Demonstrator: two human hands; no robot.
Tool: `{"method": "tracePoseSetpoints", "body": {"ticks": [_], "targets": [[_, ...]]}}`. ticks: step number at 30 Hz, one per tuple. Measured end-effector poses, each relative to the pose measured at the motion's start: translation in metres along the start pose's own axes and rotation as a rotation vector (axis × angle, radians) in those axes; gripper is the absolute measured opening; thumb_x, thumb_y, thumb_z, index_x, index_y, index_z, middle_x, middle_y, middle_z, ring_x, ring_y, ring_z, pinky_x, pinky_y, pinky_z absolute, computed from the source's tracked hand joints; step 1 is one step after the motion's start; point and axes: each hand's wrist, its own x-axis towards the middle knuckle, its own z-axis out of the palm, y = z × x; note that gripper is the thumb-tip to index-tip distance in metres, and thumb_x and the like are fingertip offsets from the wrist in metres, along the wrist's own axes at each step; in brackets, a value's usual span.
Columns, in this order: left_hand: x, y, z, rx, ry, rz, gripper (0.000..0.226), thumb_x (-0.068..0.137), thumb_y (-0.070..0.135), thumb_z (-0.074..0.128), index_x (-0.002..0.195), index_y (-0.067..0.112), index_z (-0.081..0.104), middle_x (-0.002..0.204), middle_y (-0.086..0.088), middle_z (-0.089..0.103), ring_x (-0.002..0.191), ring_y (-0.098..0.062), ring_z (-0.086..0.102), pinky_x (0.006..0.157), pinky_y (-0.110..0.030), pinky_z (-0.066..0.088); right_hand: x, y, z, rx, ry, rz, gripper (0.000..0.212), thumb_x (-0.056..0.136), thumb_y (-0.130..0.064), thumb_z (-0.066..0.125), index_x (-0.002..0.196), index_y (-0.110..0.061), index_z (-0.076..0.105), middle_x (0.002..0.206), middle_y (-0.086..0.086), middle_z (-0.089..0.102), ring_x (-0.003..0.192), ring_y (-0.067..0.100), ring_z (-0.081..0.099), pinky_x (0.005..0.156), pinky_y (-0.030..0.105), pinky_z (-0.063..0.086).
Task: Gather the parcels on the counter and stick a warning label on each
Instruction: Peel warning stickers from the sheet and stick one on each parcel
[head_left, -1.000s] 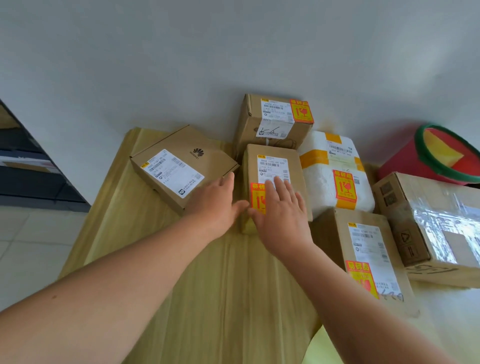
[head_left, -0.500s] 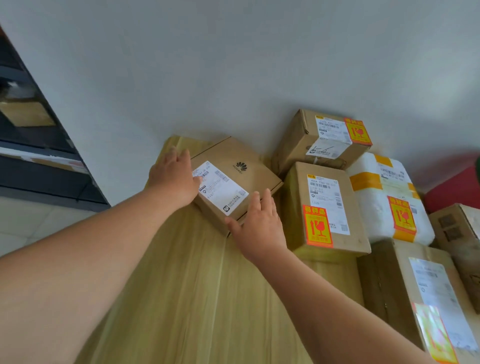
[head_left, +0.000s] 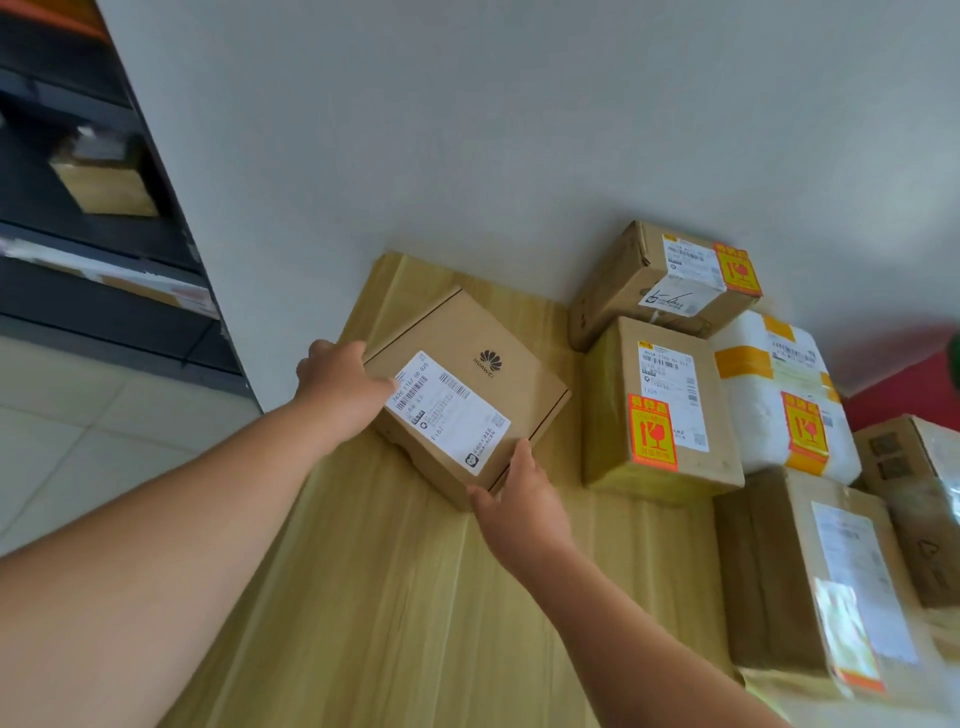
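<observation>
A flat brown parcel (head_left: 498, 338) with a white shipping label and a black logo lies on the wooden counter (head_left: 405, 597); no orange warning label shows on it. My left hand (head_left: 343, 384) grips its left corner and my right hand (head_left: 519, 499) grips its near corner. To the right stand parcels that carry orange warning labels: a brown box at the wall (head_left: 623, 280), a brown box in front of it (head_left: 613, 405), a white foam box (head_left: 758, 421) and a long brown box nearest me (head_left: 769, 571).
A grey wall runs along the counter's far edge. Another taped brown box (head_left: 904, 493) and something red (head_left: 904, 395) sit at the far right. Dark shelves (head_left: 78, 156) with a box stand to the left, above a tiled floor.
Both hands left the labelled box in the middle and moved left to the flat parcel, then closed on its corners. The view swung left.
</observation>
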Motion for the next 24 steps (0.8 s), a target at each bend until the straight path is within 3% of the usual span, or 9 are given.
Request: {"method": "tracePoseSetpoints", "body": {"ticks": [2,5,11,19,22,24], "targets": [[-0.029,-0.014,-0.004,-0.022,0.03,-0.02,0.059,0.081,0.031,0.064,0.136,0.018,0.046,0.131,-0.01,0.035,0.123,-0.029,0.037,0.086,-0.035,0.041,-0.031,0.006,0.007,0.031,-0.019,-0.015,0.055,0.087,-0.034,0.06,0.132,-0.017,0.032,0.129,-0.006,0.048,0.091,0.014,0.052,0.072,0.027,0.041],[-0.079,-0.037,-0.011,-0.03,0.053,-0.081,0.059,0.08,0.03,0.066,0.135,0.018,0.048,0.13,-0.01,0.037,0.122,-0.03,0.039,0.094,-0.041,0.043,-0.075,0.017,0.012,0.071,-0.055,-0.06,0.059,0.086,-0.033,0.061,0.135,-0.018,0.032,0.133,-0.007,0.046,0.095,0.01,0.051,0.08,0.027,0.044],[-0.188,-0.07,-0.008,-0.023,0.052,-0.178,0.06,0.081,0.03,0.067,0.136,0.018,0.045,0.132,-0.01,0.037,0.119,-0.03,0.044,0.089,-0.039,0.044,-0.145,0.051,0.005,0.001,-0.098,-0.163,0.06,0.086,-0.031,0.061,0.135,-0.021,0.028,0.128,-0.006,0.048,0.102,0.018,0.056,0.07,0.026,0.04],[-0.277,-0.074,0.041,-0.026,0.024,-0.181,0.064,0.081,0.029,0.068,0.139,0.019,0.042,0.134,-0.011,0.038,0.118,-0.029,0.047,0.096,-0.039,0.043,-0.214,0.121,-0.01,-0.042,-0.115,-0.133,0.068,0.084,-0.031,0.059,0.142,-0.018,0.025,0.132,-0.002,0.048,0.111,0.02,0.053,0.078,0.027,0.042],[-0.279,-0.07,0.055,-0.163,-0.054,-0.114,0.068,0.084,0.015,0.062,0.145,0.019,0.033,0.143,-0.009,0.036,0.125,-0.026,0.044,0.1,-0.032,0.038,-0.237,0.142,-0.007,-0.097,-0.131,-0.14,0.063,0.087,-0.036,0.056,0.14,-0.018,0.027,0.136,-0.002,0.044,0.111,0.021,0.053,0.079,0.03,0.042],[-0.274,-0.063,0.059,-0.269,-0.104,-0.095,0.076,0.085,0.007,0.057,0.15,0.02,0.019,0.152,-0.003,0.03,0.134,-0.021,0.036,0.099,-0.026,0.031,-0.252,0.152,-0.002,-0.121,-0.216,-0.182,0.067,0.089,-0.039,0.054,0.144,-0.019,0.022,0.146,-0.003,0.037,0.119,0.02,0.049,0.087,0.03,0.04]]}}
